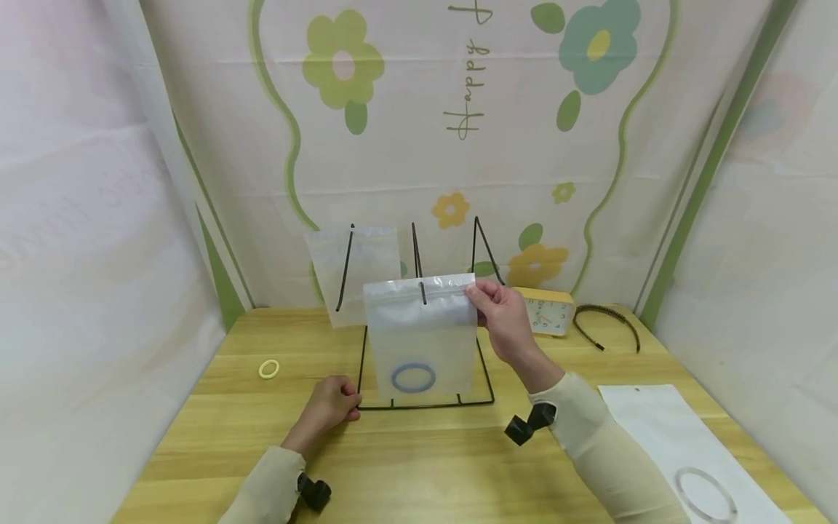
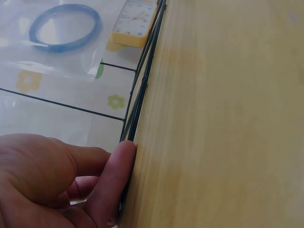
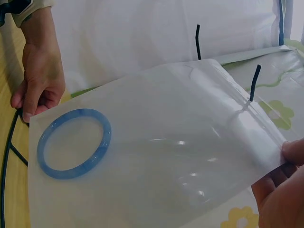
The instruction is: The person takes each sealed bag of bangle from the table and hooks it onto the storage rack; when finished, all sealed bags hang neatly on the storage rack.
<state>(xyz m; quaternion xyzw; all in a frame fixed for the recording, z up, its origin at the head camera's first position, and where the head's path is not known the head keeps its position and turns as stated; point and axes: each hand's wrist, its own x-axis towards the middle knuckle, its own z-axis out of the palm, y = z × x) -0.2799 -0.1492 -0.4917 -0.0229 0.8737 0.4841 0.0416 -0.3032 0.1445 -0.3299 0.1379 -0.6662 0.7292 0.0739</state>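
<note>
A clear zip bag (image 1: 425, 327) with a blue ring (image 1: 414, 378) inside hangs on the middle prong of a black wire rack (image 1: 492, 378). My right hand (image 1: 509, 320) pinches the bag's upper right corner between thumb and fingers. In the right wrist view the prong passes through the bag (image 3: 156, 137) near its top edge. My left hand (image 1: 331, 405) grips the rack's front left corner at the table; in the left wrist view thumb and fingers of the hand (image 2: 71, 185) close on the black wire (image 2: 137, 95).
Another clear bag (image 1: 373, 262) hangs on the rack's left prong. A yellow ring (image 1: 269, 369) lies at left. A yellow clock (image 1: 548, 311) and a dark curved band (image 1: 612, 313) stand at back right. A white sheet (image 1: 661, 429) with a pale ring (image 1: 705, 495) lies at right.
</note>
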